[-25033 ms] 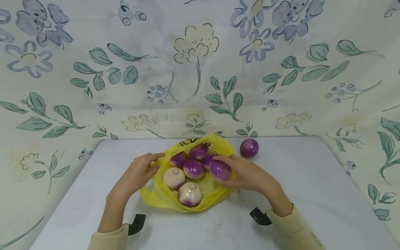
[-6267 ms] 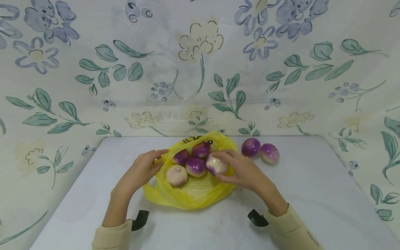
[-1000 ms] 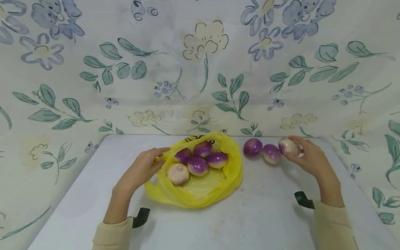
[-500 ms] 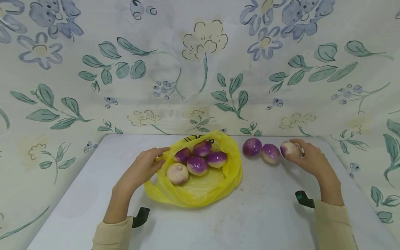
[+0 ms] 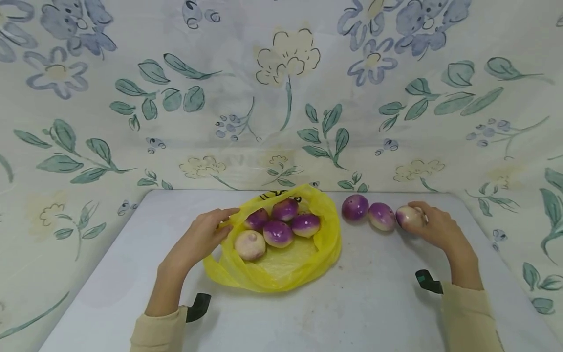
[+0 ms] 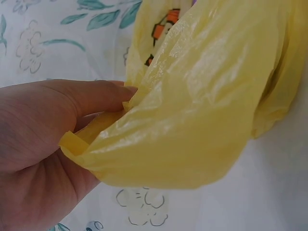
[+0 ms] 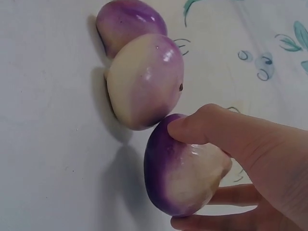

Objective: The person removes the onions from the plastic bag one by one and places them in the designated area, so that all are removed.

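My right hand (image 5: 435, 227) grips a purple-and-white turnip (image 5: 409, 217) at the back right of the table. In the right wrist view, thumb and fingers go round this turnip (image 7: 183, 168), purple end toward its neighbour. Two more turnips, a middle one (image 5: 381, 216) and a darker one (image 5: 355, 208), lie in a row to its left. A yellow plastic bag (image 5: 281, 281) spreads open at mid-table with several turnips (image 5: 278, 233) inside, one pale side up (image 5: 249, 245). My left hand (image 5: 200, 237) pinches the bag's left edge; the left wrist view shows the thin plastic (image 6: 178, 134) between thumb and fingers.
The white table (image 5: 352, 313) has its back edge against a flower-patterned cloth (image 5: 281, 122). A black wrist mount (image 5: 199, 307) juts from the left sleeve, another mount (image 5: 428, 282) from the right.
Earlier, one turnip lay right of the bag, then two. The right hand has taken another from the bag, carried it right, and lowered it beside them. The left hand keeps its hold.
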Available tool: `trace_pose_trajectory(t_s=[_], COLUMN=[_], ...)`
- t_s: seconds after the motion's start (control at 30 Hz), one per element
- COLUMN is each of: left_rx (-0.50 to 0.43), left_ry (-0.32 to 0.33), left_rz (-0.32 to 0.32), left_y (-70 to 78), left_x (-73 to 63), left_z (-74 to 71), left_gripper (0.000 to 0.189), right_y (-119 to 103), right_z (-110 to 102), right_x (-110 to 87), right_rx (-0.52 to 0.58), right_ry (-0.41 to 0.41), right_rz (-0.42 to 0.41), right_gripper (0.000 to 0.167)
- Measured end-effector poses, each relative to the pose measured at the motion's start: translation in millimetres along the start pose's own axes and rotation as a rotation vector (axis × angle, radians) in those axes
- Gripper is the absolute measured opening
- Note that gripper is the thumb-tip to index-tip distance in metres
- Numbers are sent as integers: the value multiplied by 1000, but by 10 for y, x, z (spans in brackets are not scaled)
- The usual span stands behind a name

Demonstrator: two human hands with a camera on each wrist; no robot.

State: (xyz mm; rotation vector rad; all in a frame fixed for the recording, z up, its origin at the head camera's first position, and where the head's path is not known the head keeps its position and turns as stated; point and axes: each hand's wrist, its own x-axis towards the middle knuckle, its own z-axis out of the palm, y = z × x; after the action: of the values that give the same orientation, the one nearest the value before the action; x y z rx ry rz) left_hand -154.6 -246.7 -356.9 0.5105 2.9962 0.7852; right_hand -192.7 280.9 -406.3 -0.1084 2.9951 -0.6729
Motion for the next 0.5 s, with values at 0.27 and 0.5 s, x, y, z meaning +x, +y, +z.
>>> trace_pose_trajectory(t_s=[0.27, 0.5], left_rx=[2, 6], left_ry=[7, 11], left_rz=[8, 15], left_y=[3, -5], left_x=[-5, -13], left_z=[-7, 0], left_gripper=[41, 41], right_y=[27, 23], right_z=[17, 22], right_x=[26, 16], right_rx=[-15, -16], right_ry=[-22, -24], right_rz=[7, -4], right_gripper=[72, 71])
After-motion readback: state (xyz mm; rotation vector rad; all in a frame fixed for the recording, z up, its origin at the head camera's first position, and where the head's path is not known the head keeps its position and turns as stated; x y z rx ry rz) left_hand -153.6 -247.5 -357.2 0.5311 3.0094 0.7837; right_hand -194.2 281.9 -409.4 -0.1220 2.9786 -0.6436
